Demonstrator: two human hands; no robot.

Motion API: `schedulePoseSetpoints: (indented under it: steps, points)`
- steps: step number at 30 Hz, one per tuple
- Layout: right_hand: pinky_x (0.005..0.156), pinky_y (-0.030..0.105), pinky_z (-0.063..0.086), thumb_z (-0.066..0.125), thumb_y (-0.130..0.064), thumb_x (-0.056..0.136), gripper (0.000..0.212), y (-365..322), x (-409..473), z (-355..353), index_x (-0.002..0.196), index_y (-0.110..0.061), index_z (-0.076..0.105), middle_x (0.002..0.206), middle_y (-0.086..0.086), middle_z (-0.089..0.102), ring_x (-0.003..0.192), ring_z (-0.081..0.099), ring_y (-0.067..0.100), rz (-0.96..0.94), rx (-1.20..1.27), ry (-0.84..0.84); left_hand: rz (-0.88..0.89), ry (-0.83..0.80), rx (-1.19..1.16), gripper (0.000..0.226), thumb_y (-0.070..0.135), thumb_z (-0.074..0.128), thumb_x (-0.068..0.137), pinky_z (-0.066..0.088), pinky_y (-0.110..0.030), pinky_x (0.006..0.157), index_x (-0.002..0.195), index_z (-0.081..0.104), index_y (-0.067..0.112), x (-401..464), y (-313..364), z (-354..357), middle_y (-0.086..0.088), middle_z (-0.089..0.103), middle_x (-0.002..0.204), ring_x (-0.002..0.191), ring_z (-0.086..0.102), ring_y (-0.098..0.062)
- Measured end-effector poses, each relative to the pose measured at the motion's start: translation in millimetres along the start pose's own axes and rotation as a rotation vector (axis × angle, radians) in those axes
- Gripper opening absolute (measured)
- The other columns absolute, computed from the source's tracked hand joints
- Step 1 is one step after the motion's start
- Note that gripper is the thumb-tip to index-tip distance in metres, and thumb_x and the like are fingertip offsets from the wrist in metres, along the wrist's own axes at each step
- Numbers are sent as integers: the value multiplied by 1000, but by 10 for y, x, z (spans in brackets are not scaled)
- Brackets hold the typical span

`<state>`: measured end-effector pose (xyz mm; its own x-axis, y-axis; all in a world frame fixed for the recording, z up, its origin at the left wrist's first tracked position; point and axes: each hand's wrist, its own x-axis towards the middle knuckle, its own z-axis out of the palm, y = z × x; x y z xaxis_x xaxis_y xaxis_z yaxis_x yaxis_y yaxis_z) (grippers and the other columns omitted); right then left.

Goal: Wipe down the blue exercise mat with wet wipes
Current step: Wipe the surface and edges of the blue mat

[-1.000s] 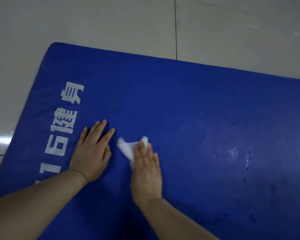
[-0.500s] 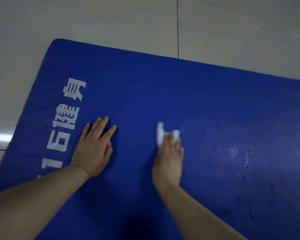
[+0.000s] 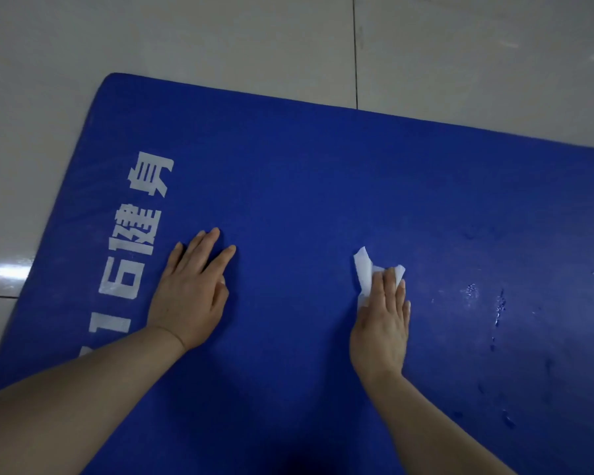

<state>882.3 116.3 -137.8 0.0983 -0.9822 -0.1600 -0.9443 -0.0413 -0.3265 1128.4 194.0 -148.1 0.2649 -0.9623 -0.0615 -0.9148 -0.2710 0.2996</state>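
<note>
Both hands lie palm-down on the blue exercise mat (image 3: 323, 186): the left hand (image 3: 192, 293) flat with fingers straight and slightly spread, holding nothing, just beside the white printed lettering (image 3: 134, 241) that runs along the mat's left end; the right hand (image 3: 383, 323), well apart from it, presses a crumpled white wet wipe (image 3: 366, 272) against the mat under straight fingers, the wipe poking out past the fingertips. Right of the wipe, wet streaks and droplets (image 3: 494, 306) glisten on the blue surface. Bare forearms reach in from the bottom edge, and the mat lies on a pale glossy tiled floor (image 3: 220, 39) with dark grout lines.
</note>
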Motion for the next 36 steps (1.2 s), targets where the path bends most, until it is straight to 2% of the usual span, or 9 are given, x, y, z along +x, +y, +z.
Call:
schedulePoseSetpoints:
  steps: [4,7,9,13,19,25,28,31,36]
  points:
    - [112,24,-18,24,-15,101,55,-124,-56,88,153,-21,6,153,-14,-16,143,-17,8,-95,-5,-56,-22,-14,14,46,11,45,92,17,-47,116,138,47,10,-13,18,7,-12,30,153,142,26,-28]
    - [112,22,-19,23,-19,102,53,-191,-78,156,152,-23,6,153,-16,-13,140,-20,4,-65,1,-43,-27,-43,24,54,23,26,90,20,-48,115,138,47,10,-15,22,-2,-12,31,152,141,27,-28]
    - [113,21,-19,21,-21,102,52,-198,-77,171,152,-24,7,154,-16,-11,140,-20,2,-45,7,-38,-24,-60,29,56,24,23,89,22,-49,114,137,48,10,-13,20,-10,-13,32,152,141,28,-29]
    - [114,21,-17,17,-25,100,52,-199,-71,188,151,-25,5,156,-16,-8,141,-21,0,-26,0,-61,-28,-81,31,56,24,24,89,21,-49,115,138,47,9,4,19,-32,-14,31,152,141,27,-29]
    - [112,23,-21,15,-24,99,55,-233,-45,144,148,-26,-10,154,-16,-19,139,-26,2,0,-84,-140,-29,-149,40,57,25,24,87,21,-50,114,136,48,7,48,38,-93,-16,31,151,140,25,-31]
    - [114,32,-15,16,-33,98,58,-135,60,46,146,-25,-14,150,-15,-27,141,-22,9,-96,-150,-206,-11,-156,46,56,25,27,86,14,-47,115,134,48,5,88,17,-80,-19,31,150,139,23,-33]
    - [115,33,-13,14,-36,97,58,-41,91,92,147,-24,-12,153,-14,-21,143,-18,9,-163,-134,-188,3,-159,73,55,24,29,85,11,-46,115,133,48,4,78,1,-52,-19,32,149,138,25,-34]
    - [115,32,-13,12,-37,97,58,-21,76,119,148,-23,-11,155,-11,-16,142,-20,8,-170,-126,-160,-6,-158,78,55,24,28,86,17,-50,115,133,49,3,84,49,-80,-19,33,149,138,26,-35]
    - [114,32,-17,10,-39,96,58,-1,90,172,148,-21,-9,157,-7,-14,142,-21,9,-201,-136,-136,-107,-192,165,50,10,49,91,18,-49,116,140,44,6,63,210,-142,-15,24,155,143,22,-32]
